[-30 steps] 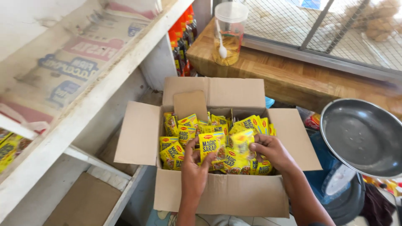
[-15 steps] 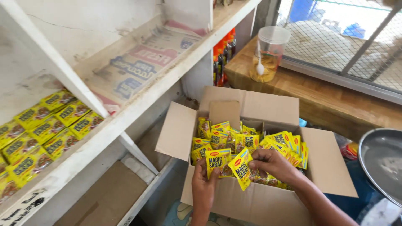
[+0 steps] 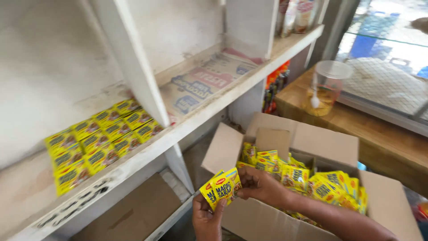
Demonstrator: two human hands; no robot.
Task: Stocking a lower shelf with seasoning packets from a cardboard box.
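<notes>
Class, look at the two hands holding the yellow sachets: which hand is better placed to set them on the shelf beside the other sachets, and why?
Probably the left hand: it holds the yellow sachets from below, on the side nearer the shelf. The right hand pinches them from the cardboard box side.

Both hands are holding a small stack of yellow sachets (image 3: 221, 189) at the frame's six o'clock: the left hand (image 3: 208, 220) is cupping it from below, the right hand (image 3: 263, 187) is pinching its right edge. At four o'clock an open cardboard box (image 3: 312, 143) is sitting full of like packets. At nine o'clock, rows of yellow packets (image 3: 100, 140) are lying on a white shelf (image 3: 178, 134). At two o'clock a clear plastic jar (image 3: 327, 87) is standing on a wooden bench (image 3: 388, 143).
</notes>
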